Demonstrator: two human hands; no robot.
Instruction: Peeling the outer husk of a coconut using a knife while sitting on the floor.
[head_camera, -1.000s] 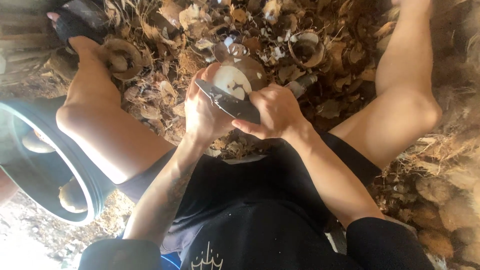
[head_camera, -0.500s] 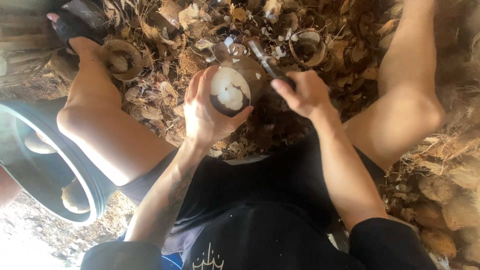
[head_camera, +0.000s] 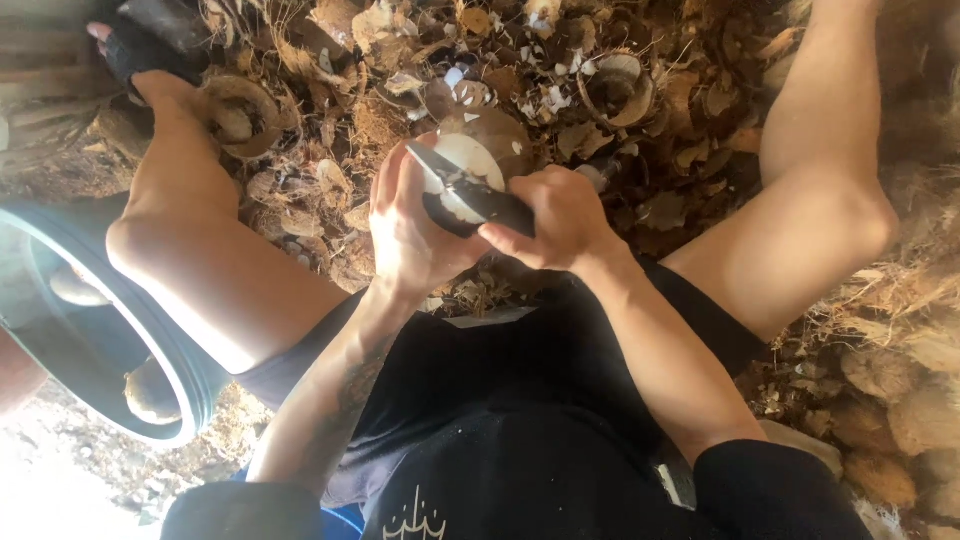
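Observation:
My left hand (head_camera: 408, 225) cups a partly peeled coconut (head_camera: 480, 150), brown on its far side and white where the skin is off. My right hand (head_camera: 555, 215) grips the dark handle of a knife (head_camera: 470, 192), whose blade lies across the white face of the coconut, tip pointing up and left. Both hands sit between my bare knees, above my black shorts.
Coconut husks and shell pieces (head_camera: 600, 90) cover the ground ahead. A large dark round tub (head_camera: 110, 350) holding peeled pieces stands by my left leg. Whole husked coconuts (head_camera: 900, 420) lie at the right. A black shoe (head_camera: 140, 45) shows at top left.
The right hand swung the knife from up and right of the coconut back down across its white face. The left hand kept hold of the coconut.

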